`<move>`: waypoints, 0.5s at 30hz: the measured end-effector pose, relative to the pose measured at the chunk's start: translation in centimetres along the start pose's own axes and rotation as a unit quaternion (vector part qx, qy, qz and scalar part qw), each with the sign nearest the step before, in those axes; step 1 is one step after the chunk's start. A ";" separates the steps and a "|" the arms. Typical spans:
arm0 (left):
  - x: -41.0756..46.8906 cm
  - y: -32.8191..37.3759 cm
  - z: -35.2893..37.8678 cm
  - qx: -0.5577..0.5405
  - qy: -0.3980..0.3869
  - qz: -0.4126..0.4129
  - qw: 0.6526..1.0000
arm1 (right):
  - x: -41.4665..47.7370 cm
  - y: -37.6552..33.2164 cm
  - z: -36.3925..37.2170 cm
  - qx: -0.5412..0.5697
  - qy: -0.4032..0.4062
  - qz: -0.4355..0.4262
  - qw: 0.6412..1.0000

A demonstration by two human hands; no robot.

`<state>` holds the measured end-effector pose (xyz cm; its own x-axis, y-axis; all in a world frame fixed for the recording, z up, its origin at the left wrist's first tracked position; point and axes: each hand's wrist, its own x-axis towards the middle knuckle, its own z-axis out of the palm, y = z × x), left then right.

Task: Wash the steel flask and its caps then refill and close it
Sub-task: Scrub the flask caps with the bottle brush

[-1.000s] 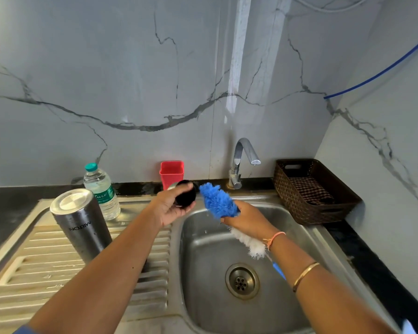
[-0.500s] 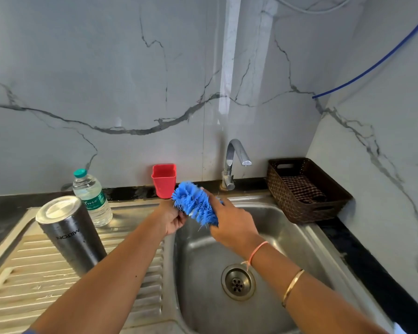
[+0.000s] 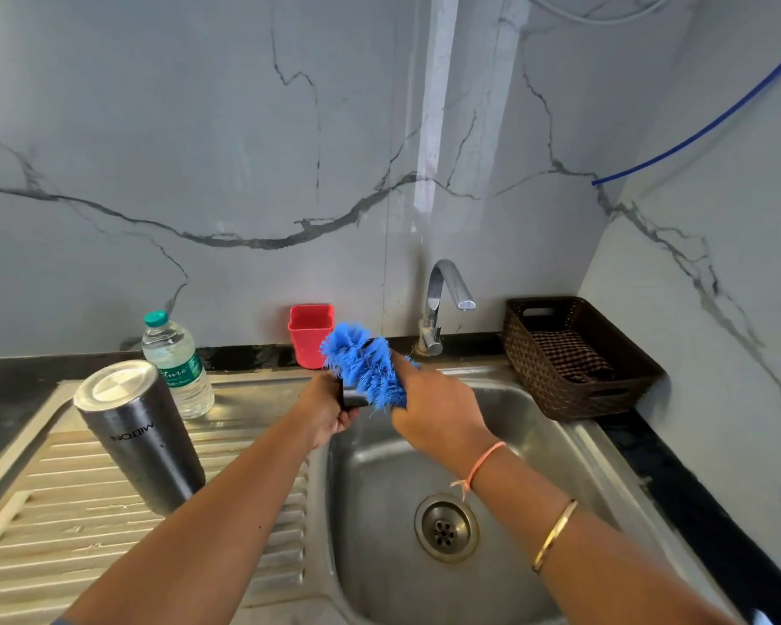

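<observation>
The dark steel flask (image 3: 140,437) stands upside down on the draining board (image 3: 64,512), left of the basin. My left hand (image 3: 323,410) grips a black cap (image 3: 352,394) over the sink's left edge. My right hand (image 3: 436,410) holds a bottle brush and presses its blue bristles (image 3: 364,365) against the cap, hiding most of it. The brush handle is hidden behind my right hand.
The steel sink (image 3: 379,480) has a drain (image 3: 446,527) in its middle and a shut-off tap (image 3: 440,304) behind it. A plastic water bottle (image 3: 177,365) and a red cup (image 3: 311,333) stand at the back. A brown basket (image 3: 555,390) with a checked cloth sits right.
The blue brush head has moved left from beside the cap onto it. My left hand has turned, so the cap is now mostly covered by bristles.
</observation>
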<state>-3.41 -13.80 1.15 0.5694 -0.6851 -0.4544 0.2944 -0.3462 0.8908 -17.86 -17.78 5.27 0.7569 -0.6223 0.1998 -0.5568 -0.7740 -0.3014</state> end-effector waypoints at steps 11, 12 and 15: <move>-0.4 1.6 -0.5 0.127 -0.075 0.142 0.979 | 1.3 1.2 -0.9 0.425 -0.103 0.061 0.897; -0.6 1.7 -0.4 0.146 -0.075 0.169 0.972 | 1.3 1.1 -0.4 0.433 -0.084 0.060 0.896; -0.6 2.1 -0.1 0.178 -0.093 0.231 0.952 | 1.7 1.4 0.7 0.462 -0.011 0.080 0.883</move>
<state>-3.04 -14.00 3.29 0.4193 -0.9072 -0.0348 -0.2528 -0.1534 0.9553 -17.14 -19.83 4.57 0.7058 -0.7048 0.0714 -0.1470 -0.2443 -0.9585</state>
